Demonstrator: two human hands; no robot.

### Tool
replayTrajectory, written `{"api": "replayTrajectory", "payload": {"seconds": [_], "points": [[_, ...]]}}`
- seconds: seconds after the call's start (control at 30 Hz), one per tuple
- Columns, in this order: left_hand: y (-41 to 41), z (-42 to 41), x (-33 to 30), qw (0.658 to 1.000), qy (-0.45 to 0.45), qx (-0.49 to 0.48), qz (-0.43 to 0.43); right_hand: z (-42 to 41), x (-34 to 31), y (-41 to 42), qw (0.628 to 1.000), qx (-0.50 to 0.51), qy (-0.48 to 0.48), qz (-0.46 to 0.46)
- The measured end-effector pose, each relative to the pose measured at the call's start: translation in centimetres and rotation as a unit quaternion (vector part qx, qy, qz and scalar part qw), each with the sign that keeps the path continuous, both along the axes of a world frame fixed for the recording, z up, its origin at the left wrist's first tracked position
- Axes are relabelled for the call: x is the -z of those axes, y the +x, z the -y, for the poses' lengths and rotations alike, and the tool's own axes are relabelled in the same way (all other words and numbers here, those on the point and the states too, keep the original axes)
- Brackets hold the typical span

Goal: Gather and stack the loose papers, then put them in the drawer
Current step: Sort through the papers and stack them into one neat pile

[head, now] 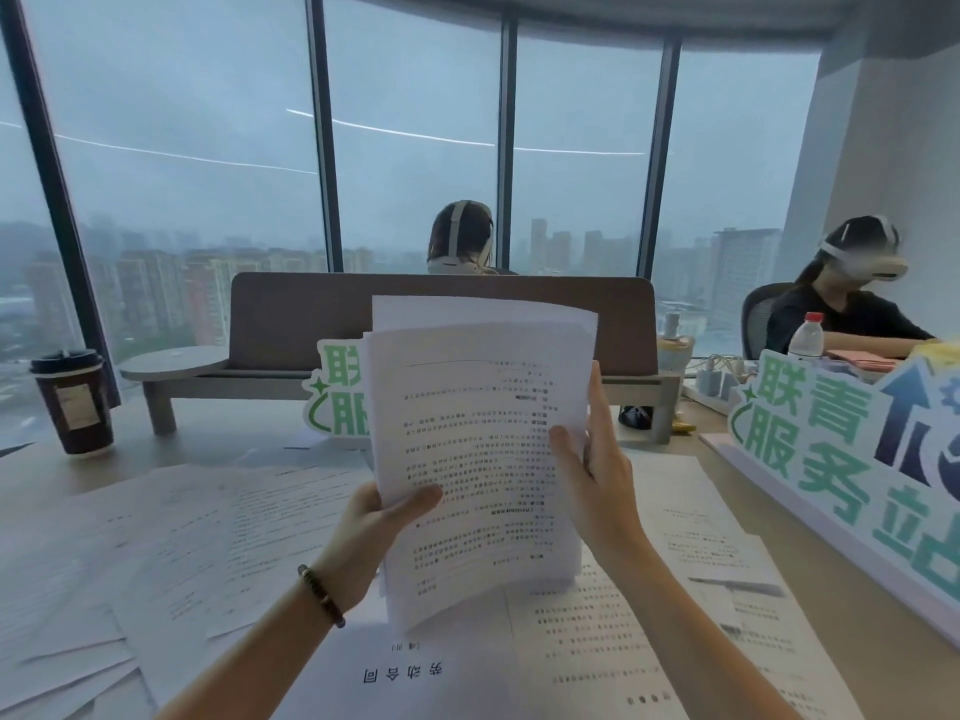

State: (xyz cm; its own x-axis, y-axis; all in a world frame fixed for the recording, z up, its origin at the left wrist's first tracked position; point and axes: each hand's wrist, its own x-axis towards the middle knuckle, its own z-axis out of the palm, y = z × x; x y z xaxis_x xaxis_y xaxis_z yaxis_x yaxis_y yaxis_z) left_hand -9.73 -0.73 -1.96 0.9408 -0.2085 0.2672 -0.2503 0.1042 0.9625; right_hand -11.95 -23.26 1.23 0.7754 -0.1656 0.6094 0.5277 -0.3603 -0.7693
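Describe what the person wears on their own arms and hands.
Both forearms are bare, with no sleeves in view. The left hand has a dark beaded bracelet on its wrist. The right hand shows no rings, watch or glove.

Coffee cup [72, 402] left; water bottle [806, 336], green sign [831, 449] right.

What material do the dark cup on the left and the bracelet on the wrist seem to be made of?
The cup looks like matte brown paperboard with a black plastic lid and a paper label. The bracelet on the left wrist looks like dark wooden beads with a dull sheen, though stone is possible.
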Motion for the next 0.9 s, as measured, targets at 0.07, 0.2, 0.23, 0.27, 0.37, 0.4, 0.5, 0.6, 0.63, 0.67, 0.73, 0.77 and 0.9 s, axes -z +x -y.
{"api": "replayTrajectory", "payload": {"seconds": [0.07, 0.2, 0.23, 0.27, 0.37, 0.4, 0.5, 0.6, 0.63, 0.67, 0.73, 0.77, 0.9], "points": [[-0.2, 0.0, 0.3, 1.0, -0.005, 0.005, -0.005, 0.0, 0.2, 0.1, 1.0, 0.0, 0.003, -0.006], [-0.3, 0.0, 1.2, 0.999, 0.001, 0.035, -0.029, 0.3, 1.2, 0.7, 0.999, -0.008, 0.023, -0.034], [-0.4, 0.1, 1.5, 0.999, 0.008, 0.035, -0.034, 0.4, 1.6, 0.8, 0.998, -0.011, 0.03, -0.047], [-0.5, 0.2, 1.8, 0.999, 0.013, 0.03, -0.039, 0.5, 2.0, 0.8, 0.997, -0.015, 0.038, -0.062], [-0.8, 0.5, 2.2, 0.999, 0.016, 0.001, -0.048, 0.8, 3.0, 0.8, 0.99, -0.028, 0.047, -0.126], [-0.9, 0.6, 2.1, 0.999, 0.021, -0.006, -0.048, 0.8, 3.2, 0.7, 0.988, -0.032, 0.04, -0.147], [-0.6, 0.9, 1.5, 0.997, 0.058, -0.032, -0.041, 1.0, 2.7, 0.4, 0.983, -0.023, -0.006, -0.181], [0.2, 0.8, 1.3, 0.992, 0.1, -0.048, -0.056, 1.5, 1.5, -0.2, 0.975, 0.009, -0.059, -0.216], [0.5, 0.7, 1.3, 0.991, 0.107, -0.045, -0.072, 2.0, 1.3, -0.2, 0.964, 0.053, -0.107, -0.237], [0.8, 0.5, 1.4, 0.989, 0.109, -0.041, -0.094, 2.7, 1.4, -0.2, 0.937, 0.119, -0.186, -0.27], [1.2, 0.3, 2.0, 0.984, 0.107, -0.033, -0.136, 4.2, 2.4, -0.2, 0.841, 0.234, -0.338, -0.353], [1.4, 0.1, 2.5, 0.981, 0.112, -0.034, -0.153, 4.9, 3.1, -0.1, 0.798, 0.253, -0.378, -0.394], [1.9, -0.2, 4.6, 0.961, 0.201, -0.047, -0.182, 6.6, 6.0, 0.2, 0.761, 0.208, -0.399, -0.466]]}}
